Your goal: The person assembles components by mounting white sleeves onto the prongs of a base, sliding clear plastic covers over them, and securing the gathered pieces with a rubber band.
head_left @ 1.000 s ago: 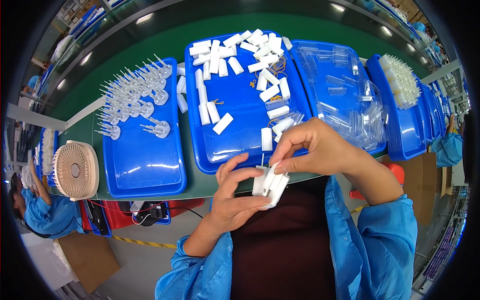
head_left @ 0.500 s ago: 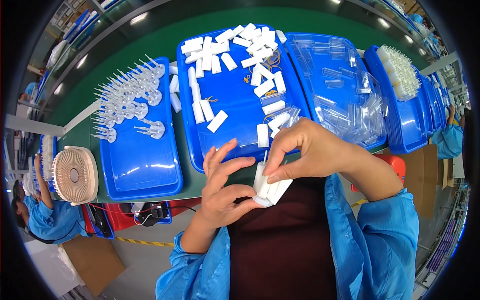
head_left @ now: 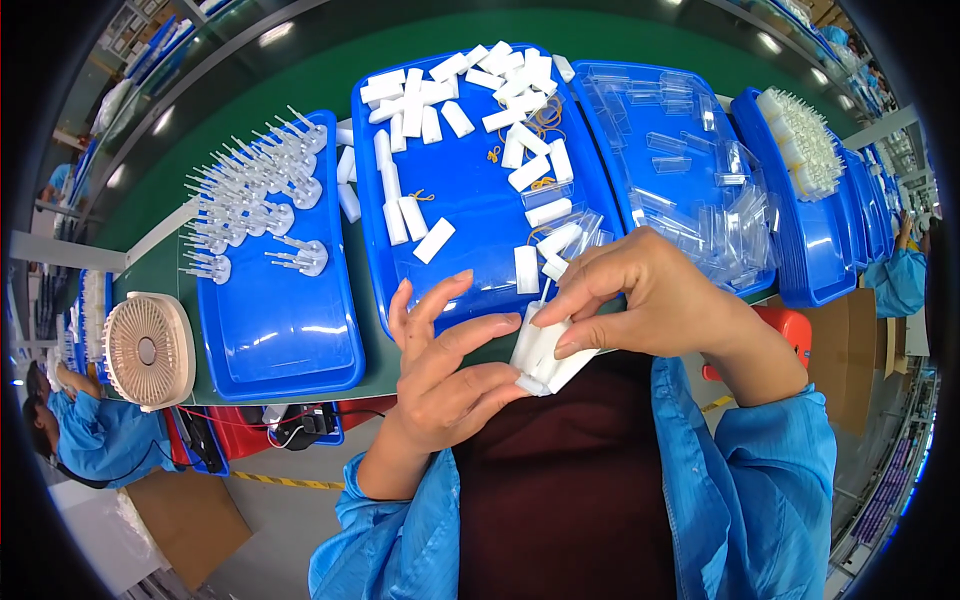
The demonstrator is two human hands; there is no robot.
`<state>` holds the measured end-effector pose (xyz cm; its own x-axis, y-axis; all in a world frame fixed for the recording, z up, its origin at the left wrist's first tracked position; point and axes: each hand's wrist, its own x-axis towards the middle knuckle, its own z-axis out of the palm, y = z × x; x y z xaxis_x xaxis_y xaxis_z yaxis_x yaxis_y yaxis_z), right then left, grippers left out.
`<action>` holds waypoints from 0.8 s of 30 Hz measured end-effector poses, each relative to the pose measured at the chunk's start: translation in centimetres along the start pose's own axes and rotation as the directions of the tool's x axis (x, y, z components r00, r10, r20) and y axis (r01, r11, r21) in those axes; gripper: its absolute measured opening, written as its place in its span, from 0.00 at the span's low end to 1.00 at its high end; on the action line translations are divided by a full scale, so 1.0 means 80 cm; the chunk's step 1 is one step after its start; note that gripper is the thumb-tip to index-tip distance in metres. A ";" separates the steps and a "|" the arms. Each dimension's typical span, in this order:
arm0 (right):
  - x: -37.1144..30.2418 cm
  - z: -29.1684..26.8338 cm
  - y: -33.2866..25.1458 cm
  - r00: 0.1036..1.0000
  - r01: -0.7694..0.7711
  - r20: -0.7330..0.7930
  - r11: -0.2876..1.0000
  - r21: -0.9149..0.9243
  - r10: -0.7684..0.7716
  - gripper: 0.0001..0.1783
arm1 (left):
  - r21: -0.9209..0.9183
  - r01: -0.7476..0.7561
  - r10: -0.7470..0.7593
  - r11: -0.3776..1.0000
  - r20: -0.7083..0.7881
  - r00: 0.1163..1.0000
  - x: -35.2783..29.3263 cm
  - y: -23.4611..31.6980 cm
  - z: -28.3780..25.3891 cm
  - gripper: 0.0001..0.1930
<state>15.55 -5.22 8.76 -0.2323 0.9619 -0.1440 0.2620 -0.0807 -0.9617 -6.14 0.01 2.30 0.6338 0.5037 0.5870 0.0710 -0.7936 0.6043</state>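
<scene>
Fingers (head_left: 492, 378) of the left hand (head_left: 435, 395) grip the lower end of a white plastic piece (head_left: 545, 345), its other three fingers spread clear; thumb and forefinger of the right hand (head_left: 650, 295) pinch the same piece higher up. It is held at the near edge of the green worktop (head_left: 620, 35), tilted, a thin prong jutting from its top. Grey floor (head_left: 300, 530) shows below, with a co-worker in blue (head_left: 110, 435) far left. A beige fan (head_left: 148, 350) stands left on the worktop; the right hand hides part of the piece. Beyond, a left blue tray (head_left: 285, 340) bears white pronged parts (head_left: 255, 185); a middle tray (head_left: 465, 195), white blocks (head_left: 412, 110) and tan rubber bands (head_left: 545, 115); the next tray (head_left: 690, 187), clear plastic covers (head_left: 735, 240); stacked trays (head_left: 825, 260) at right, pale spiky parts (head_left: 800, 145).
</scene>
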 end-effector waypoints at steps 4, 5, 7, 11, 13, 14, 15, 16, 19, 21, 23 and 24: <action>-0.003 0.006 0.013 0.998 0.056 -0.011 0.998 0.010 -0.056 0.11 | 0.003 -0.018 0.018 1.000 0.020 1.000 0.002 0.000 -0.001 0.10; -0.005 0.006 0.015 0.998 0.054 -0.011 0.998 0.030 -0.054 0.11 | 0.004 -0.017 0.017 1.000 0.020 1.000 0.003 0.000 0.000 0.10; -0.008 0.006 0.021 0.997 0.072 -0.024 0.997 0.026 -0.072 0.11 | 0.003 -0.033 0.033 0.999 0.016 0.999 0.005 0.000 0.002 0.10; -0.014 0.008 0.032 0.974 0.178 -0.139 0.984 -0.012 -0.178 0.10 | -0.040 -0.082 0.083 0.996 0.028 0.996 0.011 -0.006 0.004 0.10; -0.016 0.008 0.034 0.962 0.212 -0.175 0.977 0.008 -0.207 0.09 | -0.482 0.093 -0.080 0.871 0.047 0.996 0.012 -0.013 0.013 0.13; -0.018 0.009 0.034 0.950 0.244 -0.208 0.969 0.033 -0.232 0.09 | -0.486 0.082 -0.069 0.870 0.045 0.997 0.014 -0.013 0.017 0.13; -0.020 0.011 0.036 0.937 0.275 -0.234 0.961 0.037 -0.259 0.08 | -0.679 0.154 -0.132 0.717 0.084 0.988 0.015 -0.010 0.022 0.16; -0.020 0.013 0.035 0.933 0.278 -0.242 0.960 0.024 -0.265 0.08 | -0.828 0.215 -0.181 0.519 0.139 0.974 0.017 -0.007 0.026 0.20; -0.021 0.019 0.026 0.896 0.309 -0.300 0.945 -0.110 -0.328 0.07 | -0.764 0.226 -0.134 0.604 0.182 0.974 0.021 -0.005 0.035 0.21; -0.023 0.022 0.028 0.901 0.294 -0.310 0.952 -0.080 -0.304 0.09 | -0.646 0.220 -0.171 0.731 0.139 0.975 0.016 -0.003 0.051 0.20; -0.028 0.022 0.031 0.906 0.262 -0.329 0.963 -0.059 -0.266 0.09 | -0.614 0.263 -0.197 0.744 0.175 0.965 0.016 -0.001 0.055 0.19; -0.030 0.022 0.035 0.895 0.278 -0.340 0.957 -0.079 -0.288 0.11 | -0.567 0.319 -0.245 0.760 0.205 0.948 0.020 0.000 0.057 0.17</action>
<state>15.23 -8.21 6.00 0.0353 0.9732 0.2274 0.2607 0.2107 -0.9422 -1.63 -0.74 0.78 0.7412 0.6016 0.2977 -0.1804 -0.2487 0.9516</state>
